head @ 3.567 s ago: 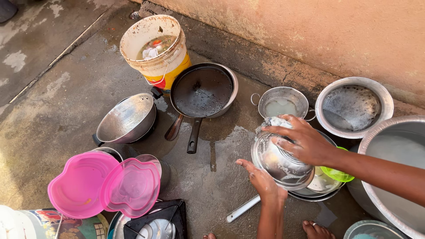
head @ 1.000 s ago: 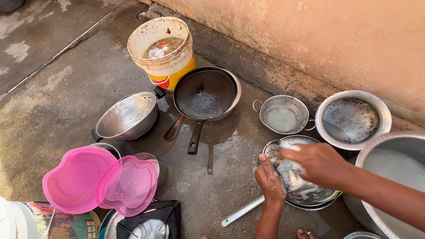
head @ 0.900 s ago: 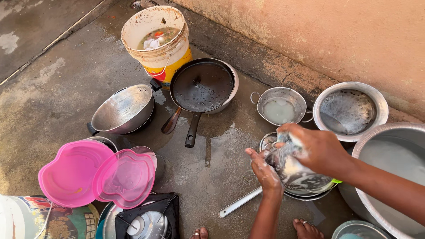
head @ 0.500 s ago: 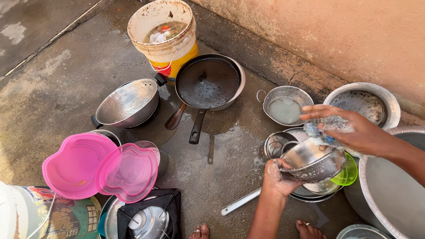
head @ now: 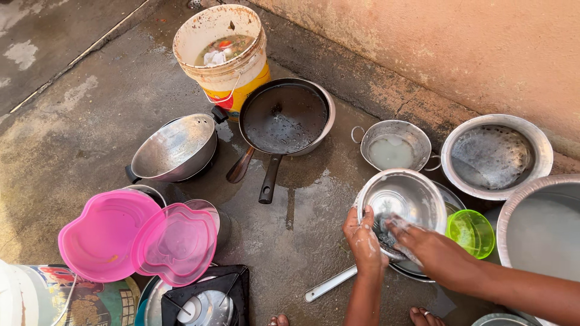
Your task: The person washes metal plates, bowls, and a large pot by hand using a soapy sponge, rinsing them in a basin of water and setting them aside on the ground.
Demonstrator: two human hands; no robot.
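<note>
A shiny steel bowl (head: 403, 193) is tilted with its inside facing me, above a stack of plates. My left hand (head: 364, 240), covered in suds, grips the bowl's near left rim. My right hand (head: 430, 250) is inside the bowl, pressing a soapy scrubber (head: 386, 234) against its bottom. A small green plastic bowl (head: 471, 232) sits just right of the steel bowl.
A dirty white and yellow bucket (head: 222, 53) stands by the wall. Near it are a black frying pan (head: 285, 118), a steel wok (head: 174, 148), a small handled pot (head: 396, 145), a perforated steel basin (head: 495, 156), a large steel tub (head: 542, 229) and two pink lids (head: 139, 241). A white ladle handle (head: 330, 284) lies on the wet floor.
The bowl was turned from bottom-up scrubbing to mouth-up. My right hand lifted away with the scrubber, then came down inside the bowl. My left hand stayed on the rim.
</note>
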